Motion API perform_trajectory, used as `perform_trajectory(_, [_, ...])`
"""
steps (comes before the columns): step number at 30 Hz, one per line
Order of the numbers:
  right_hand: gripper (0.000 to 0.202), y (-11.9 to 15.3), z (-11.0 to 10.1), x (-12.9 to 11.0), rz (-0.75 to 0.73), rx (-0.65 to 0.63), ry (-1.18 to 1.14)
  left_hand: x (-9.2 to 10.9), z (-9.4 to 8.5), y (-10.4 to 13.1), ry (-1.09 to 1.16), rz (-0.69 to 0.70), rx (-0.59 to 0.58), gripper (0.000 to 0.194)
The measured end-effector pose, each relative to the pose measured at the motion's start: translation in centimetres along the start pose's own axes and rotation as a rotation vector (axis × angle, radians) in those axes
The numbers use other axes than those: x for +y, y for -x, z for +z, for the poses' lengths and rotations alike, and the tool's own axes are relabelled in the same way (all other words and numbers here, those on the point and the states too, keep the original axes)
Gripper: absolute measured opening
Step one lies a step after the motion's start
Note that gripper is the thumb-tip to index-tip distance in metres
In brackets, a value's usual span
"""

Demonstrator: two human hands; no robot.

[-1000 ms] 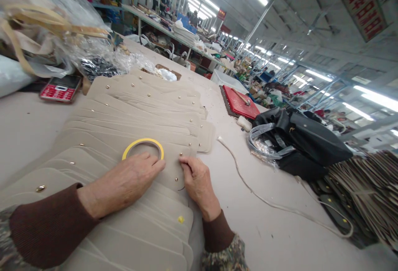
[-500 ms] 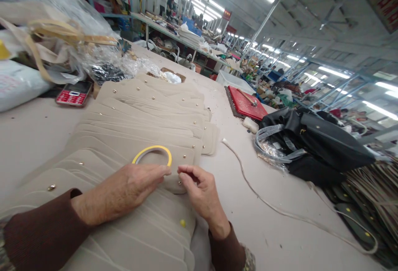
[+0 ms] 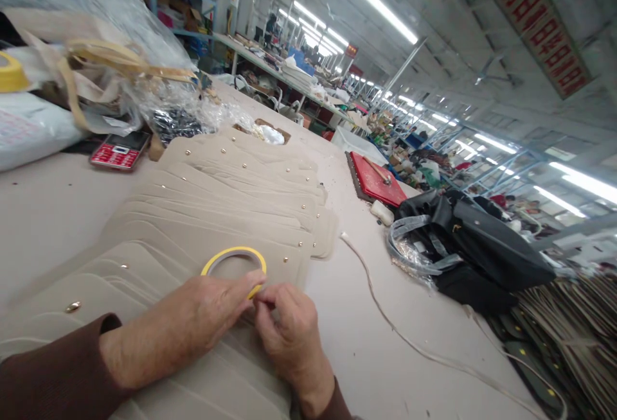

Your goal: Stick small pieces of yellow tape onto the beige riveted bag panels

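Observation:
A roll of yellow tape stands out beyond my left hand, whose fingers are closed on its near side. My right hand is pinched against the near right edge of the roll, close to the left fingertips. What lies between the right thumb and fingers is too small to make out. Under both hands, overlapping beige panels with metal studs spread over the table.
At the left lie a red calculator-like device, plastic wrapping and another yellow tape roll. To the right are a red board with a hammer, a black bag, a pale cord and stacked dark pieces.
My right hand has moved left and down, closing the gap to my left hand and the tape roll. The camera view has shifted a little.

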State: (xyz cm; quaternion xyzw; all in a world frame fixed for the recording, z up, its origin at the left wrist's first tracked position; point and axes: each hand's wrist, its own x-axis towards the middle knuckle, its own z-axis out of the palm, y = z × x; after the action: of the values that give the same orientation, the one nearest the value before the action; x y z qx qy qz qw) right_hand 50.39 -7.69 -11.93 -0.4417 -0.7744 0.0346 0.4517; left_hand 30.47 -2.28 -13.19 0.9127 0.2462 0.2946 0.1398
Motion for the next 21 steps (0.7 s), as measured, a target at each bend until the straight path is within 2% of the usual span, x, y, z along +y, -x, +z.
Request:
perform_trajectory(5, [0.021, 0.4, 0.8, 0.3, -0.01, 0.148, 0.12, 0.0, 1.1, -0.2, 0.09, 0.028, 0.042, 0.03])
perform_trajectory(8, [0.02, 0.5, 0.7, 0.0, 0.049, 0.156, 0.119, 0.0, 1.7, 0.0, 0.063, 0.002, 0.079, 0.028])
perform_trajectory(10, [0.019, 0.4, 0.6, -0.5, 0.138, 0.149, 0.086, 0.1, 1.5, -0.1, 0.015, -0.001, 0.064, 0.03])
perform_trajectory(12, [0.017, 0.2, 0.5, -1.1, 0.318, 0.134, -0.02, 0.5, 0.9, -0.4, -0.037, 0.01, 0.061, 0.031])
perform_trajectory(15, [0.013, -0.4, 0.4, -1.6, 0.729, 0.071, -0.312, 1.5, -0.3, -1.0, -0.09, 0.065, 0.102, 0.03])
perform_trajectory(17, [0.017, -0.8, 0.0, -1.2, 0.952, 0.068, -0.457, 2.1, -0.8, -1.3, -0.092, 0.114, 0.135, 0.03])
perform_trajectory(19, [0.024, -1.0, -0.7, -0.4, 1.094, 0.109, -0.514, 2.4, -0.8, -1.2, -0.098, 0.128, 0.169, 0.028])
perform_trajectory(21, [0.03, -1.0, -1.5, 0.6, 1.19, 0.1, -0.534, 2.3, -0.4, -1.0, -0.13, 0.087, 0.164, 0.026])
